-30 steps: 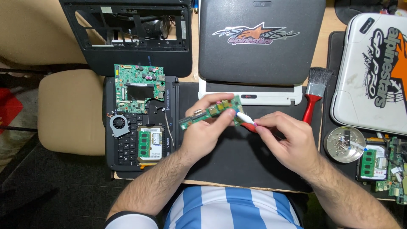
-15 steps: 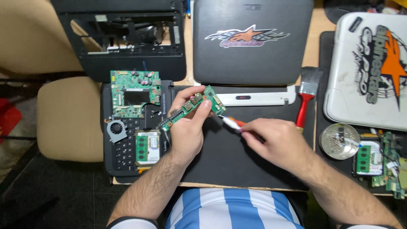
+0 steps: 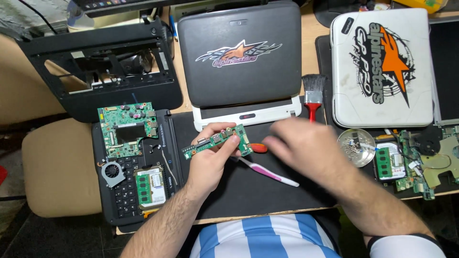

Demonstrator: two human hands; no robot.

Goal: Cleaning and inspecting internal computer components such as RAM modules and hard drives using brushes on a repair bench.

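Over black mat (image 3: 248, 191) (cluttered desk): left hand (image 3: 210, 160) holds circuit board (image 3: 217, 142).

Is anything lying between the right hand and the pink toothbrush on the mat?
Nothing visible does. The right hand, blurred, is just above the pink toothbrush, which lies on the black mat below the small green circuit board in the left hand.

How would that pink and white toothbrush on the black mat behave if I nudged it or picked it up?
The toothbrush looks thin and plastic, so probably light and fairly stiff. Lying flat on the black mat, it would likely slide or spin rather than roll far. The left hand holds a green circuit board; the right hand is blurred above.
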